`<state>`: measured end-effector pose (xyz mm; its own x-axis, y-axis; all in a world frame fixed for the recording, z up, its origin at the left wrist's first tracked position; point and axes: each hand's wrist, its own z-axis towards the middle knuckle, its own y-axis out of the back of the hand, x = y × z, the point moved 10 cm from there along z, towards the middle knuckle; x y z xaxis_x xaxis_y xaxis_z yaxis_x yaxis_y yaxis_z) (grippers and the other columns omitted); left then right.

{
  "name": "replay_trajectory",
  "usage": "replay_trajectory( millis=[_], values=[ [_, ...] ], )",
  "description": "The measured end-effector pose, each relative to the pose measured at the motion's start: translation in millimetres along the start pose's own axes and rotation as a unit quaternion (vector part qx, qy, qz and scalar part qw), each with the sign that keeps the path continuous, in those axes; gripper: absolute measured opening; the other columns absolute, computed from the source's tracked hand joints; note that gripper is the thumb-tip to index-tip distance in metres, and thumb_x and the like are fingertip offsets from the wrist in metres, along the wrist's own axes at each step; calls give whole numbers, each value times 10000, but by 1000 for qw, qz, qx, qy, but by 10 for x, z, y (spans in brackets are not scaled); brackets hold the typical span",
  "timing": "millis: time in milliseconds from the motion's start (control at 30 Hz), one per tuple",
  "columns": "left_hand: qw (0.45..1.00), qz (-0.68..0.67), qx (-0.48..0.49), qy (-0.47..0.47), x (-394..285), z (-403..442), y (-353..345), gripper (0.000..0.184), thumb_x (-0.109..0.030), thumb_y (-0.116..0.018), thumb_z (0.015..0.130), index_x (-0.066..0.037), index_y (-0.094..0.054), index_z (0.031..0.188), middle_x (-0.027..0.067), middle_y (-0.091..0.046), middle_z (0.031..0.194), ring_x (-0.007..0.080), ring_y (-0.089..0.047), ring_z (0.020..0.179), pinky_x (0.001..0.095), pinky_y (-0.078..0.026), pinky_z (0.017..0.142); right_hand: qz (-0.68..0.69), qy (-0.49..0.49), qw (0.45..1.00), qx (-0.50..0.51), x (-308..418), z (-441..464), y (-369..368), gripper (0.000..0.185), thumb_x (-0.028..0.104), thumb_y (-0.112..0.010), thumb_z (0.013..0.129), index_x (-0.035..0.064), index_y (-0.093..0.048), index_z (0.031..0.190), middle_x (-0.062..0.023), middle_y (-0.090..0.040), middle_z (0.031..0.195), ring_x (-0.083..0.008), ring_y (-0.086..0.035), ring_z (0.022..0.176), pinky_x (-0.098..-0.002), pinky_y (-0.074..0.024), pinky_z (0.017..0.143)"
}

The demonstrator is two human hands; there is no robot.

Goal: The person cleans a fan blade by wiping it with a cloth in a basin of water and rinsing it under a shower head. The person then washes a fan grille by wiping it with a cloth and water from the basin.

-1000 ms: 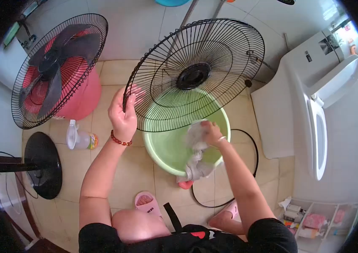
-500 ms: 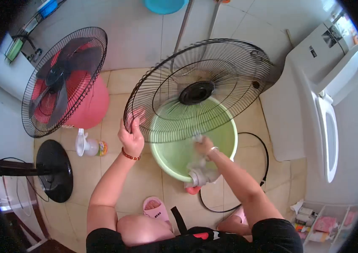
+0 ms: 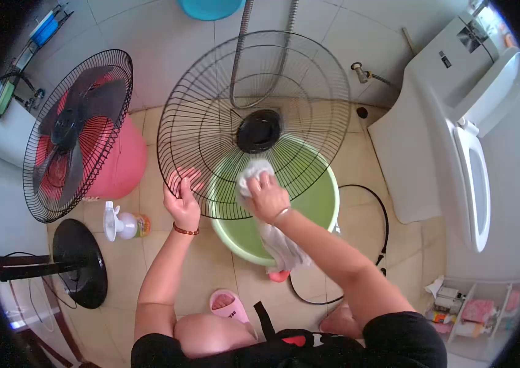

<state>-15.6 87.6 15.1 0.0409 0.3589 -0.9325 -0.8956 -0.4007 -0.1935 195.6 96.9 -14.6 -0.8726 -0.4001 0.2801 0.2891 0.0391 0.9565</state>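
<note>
A round black wire fan grille (image 3: pixel 258 130) stands tilted over a green basin (image 3: pixel 235 242) on the tiled floor. My left hand (image 3: pixel 182 199) grips its lower left rim, thumb in front and fingers behind the wires. With my right hand (image 3: pixel 265 195) I press a wet white cloth (image 3: pixel 255 172) against the wires just below the grille's dark centre disc. The cloth's loose end hangs down over the basin's near rim. A small red thing (image 3: pixel 279 276) shows under that rim, partly hidden.
On the left, a fan head (image 3: pixel 67 129) leans on a pink bucket (image 3: pixel 126 162), with a spray bottle (image 3: pixel 126 224) and a round black stand base (image 3: pixel 80 264) nearby. A toilet (image 3: pixel 416 141) stands right. A black hose (image 3: pixel 386 224) curves beside the basin.
The grille has swung more upright and shifted left. My right hand has moved up and left, bringing the cloth from the basin rim onto the wires. My left hand keeps its hold.
</note>
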Motion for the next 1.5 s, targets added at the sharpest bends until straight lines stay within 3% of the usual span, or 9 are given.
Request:
replay_trajectory(
  millis=[67, 300, 467, 633, 767, 967, 1167, 1267, 1500],
  values=[
    [998, -34, 46, -15, -47, 53, -123, 248, 28, -400, 904, 83, -424, 1145, 177, -591, 1009, 241, -627, 863, 311, -559, 681, -4, 12, 993, 117, -55, -222, -17, 394, 315, -604, 762, 93, -491, 1067, -186, -519, 999, -320, -589, 815, -445, -520, 617],
    [999, -17, 26, -16, -124, -48, -115, 217, 41, -393, 902, 103, -441, 1105, 177, -588, 1003, 230, -625, 830, 308, -558, 682, -47, -113, 980, -159, -474, 103, 583, 388, 211, -599, 734, 28, -456, 1045, -241, -494, 1074, -391, -510, 973, -461, -505, 664],
    [996, 24, 17, -90, -244, 140, -90, 189, 64, -431, 884, 97, -477, 1063, 163, -610, 973, 210, -628, 818, 297, -544, 709, 44, -102, 978, 174, -208, -293, -214, 530, 256, -593, 727, 69, -449, 1201, -231, -452, 1234, -401, -563, 935, -471, -498, 721],
    [993, 45, 27, -105, -274, 94, -134, 140, 60, -490, 862, 87, -537, 991, 140, -633, 928, 194, -627, 801, 283, -518, 723, -67, -35, 802, 592, -500, -902, -356, 587, 311, -613, 735, 72, -476, 1254, -221, -509, 1196, -378, -567, 1002, -446, -489, 792],
    [985, 78, -12, -150, -337, 128, -82, 159, 40, -502, 871, 81, -528, 1022, 142, -637, 934, 198, -624, 809, 288, -515, 726, -200, -155, 902, 351, -990, -946, -824, 574, 289, -591, 758, 39, -480, 1262, -214, -554, 1158, -357, -556, 1045, -449, -437, 889],
    [987, -134, -45, 78, 343, -35, -109, 267, -8, -459, 912, 88, -432, 1160, 169, -590, 1059, 208, -602, 912, 294, -500, 784, -22, 41, 901, 430, 15, -332, -236, 406, 227, -593, 763, 19, -541, 1108, -228, -554, 1133, -356, -552, 1036, -421, -432, 908],
    [999, -2, -46, 23, 380, -30, -39, 294, -17, -474, 913, 90, -422, 1182, 131, -563, 1050, 170, -555, 930, 282, -468, 820, 104, 39, 966, -235, 362, 888, 1685, 437, 198, -611, 720, 36, -461, 1098, -205, -513, 952, -386, -515, 894, -472, -430, 754],
    [997, 40, -60, 13, 389, 9, -52, 261, 1, -460, 912, 89, -434, 1157, 139, -576, 1032, 177, -576, 918, 285, -471, 820, -65, 32, 937, -342, 586, 916, 1063, 409, 136, -571, 746, 46, -458, 1129, -208, -500, 941, -397, -499, 910, -470, -428, 745],
    [979, -166, -14, 119, 632, 19, -293, 227, -41, -456, 925, 35, -452, 1138, 128, -610, 944, 183, -633, 810, 275, -547, 653, -20, 111, 983, 142, 476, -374, -308, 407, 137, -537, 769, 40, -432, 1150, -197, -545, 995, -326, -599, 790, -423, -500, 537]
  ],
)
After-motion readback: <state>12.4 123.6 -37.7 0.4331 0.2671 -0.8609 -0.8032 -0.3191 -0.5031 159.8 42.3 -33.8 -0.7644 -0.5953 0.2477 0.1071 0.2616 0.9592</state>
